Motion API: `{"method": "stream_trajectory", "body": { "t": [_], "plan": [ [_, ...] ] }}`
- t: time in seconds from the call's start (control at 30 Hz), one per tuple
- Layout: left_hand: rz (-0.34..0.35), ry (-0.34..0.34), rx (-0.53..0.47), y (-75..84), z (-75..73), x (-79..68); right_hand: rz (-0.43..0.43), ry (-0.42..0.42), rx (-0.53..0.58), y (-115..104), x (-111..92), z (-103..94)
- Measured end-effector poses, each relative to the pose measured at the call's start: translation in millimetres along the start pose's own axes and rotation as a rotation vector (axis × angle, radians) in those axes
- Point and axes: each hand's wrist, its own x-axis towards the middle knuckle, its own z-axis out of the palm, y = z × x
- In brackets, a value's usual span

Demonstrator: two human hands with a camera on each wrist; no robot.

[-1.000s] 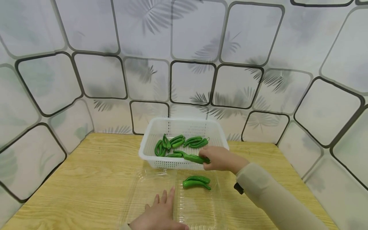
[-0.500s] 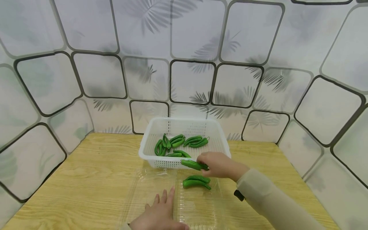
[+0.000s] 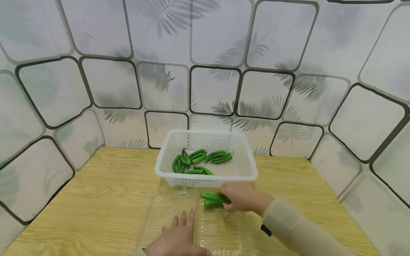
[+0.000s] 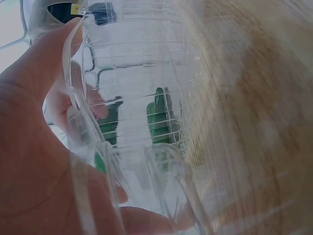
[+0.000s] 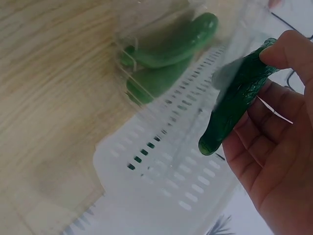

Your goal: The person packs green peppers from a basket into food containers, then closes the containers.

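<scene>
A clear plastic clamshell box (image 3: 221,231) lies unfolded on the table. My left hand (image 3: 177,236) rests on its middle ridge and left half, fingers spread and fairly straight; in the left wrist view the thumb touches the clear rim. Above the right half, my right hand (image 3: 240,196) pinches a green chili pepper (image 5: 237,98) between thumb and fingers. Two more peppers (image 5: 176,46) lie inside that half near its far end, partly hidden by the right hand in the head view. The held pepper is just above them; whether they touch I cannot tell.
Behind the box stands a white perforated basket (image 3: 246,170) with several green peppers (image 3: 219,157) in it. The wood-grain table (image 3: 105,199) extends to both sides. A patterned wall covering (image 3: 214,89) encloses the back and sides.
My right hand has brought the pepper from over the basket's front rim toward me and down, over the box's right half. The left hand has stayed in place.
</scene>
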Motion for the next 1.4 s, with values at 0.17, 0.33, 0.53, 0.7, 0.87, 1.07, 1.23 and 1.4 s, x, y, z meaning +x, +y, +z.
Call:
{"method": "stream_trajectory", "body": {
  "t": [0.17, 0.33, 0.53, 0.7, 0.87, 1.07, 1.23, 1.4],
  "plan": [
    [0.005, -0.015, -0.001, -0.6, 0.1, 0.3, 0.007, -0.039, -0.025, -4, 0, 7.3],
    [0.007, -0.006, 0.004, -0.2, 0.0, -0.7, 0.001, -0.06, -0.025, -6, 0, 14.7],
    [0.007, -0.005, 0.002, 0.9, -0.7, -1.7, -0.006, -0.068, -0.006, -8, 0, 20.7],
    [0.009, 0.001, -0.001, 1.6, -1.1, -2.3, 0.0, -0.093, -0.023, -9, 0, 26.1],
    [0.013, 0.012, -0.004, 2.5, -1.4, -3.8, 0.02, -0.132, -0.005, -10, 0, 27.9],
    [0.012, 0.016, -0.008, 2.3, -0.9, -3.7, 0.034, -0.145, -0.007, -11, 1, 29.3],
    [0.023, 0.023, -0.005, 1.3, 0.3, -3.5, 0.043, -0.156, 0.013, -12, 2, 30.3],
    [0.032, 0.035, 0.001, 0.6, 1.8, -3.8, 0.052, -0.152, 0.026, -11, 1, 31.8]
  ]
}}
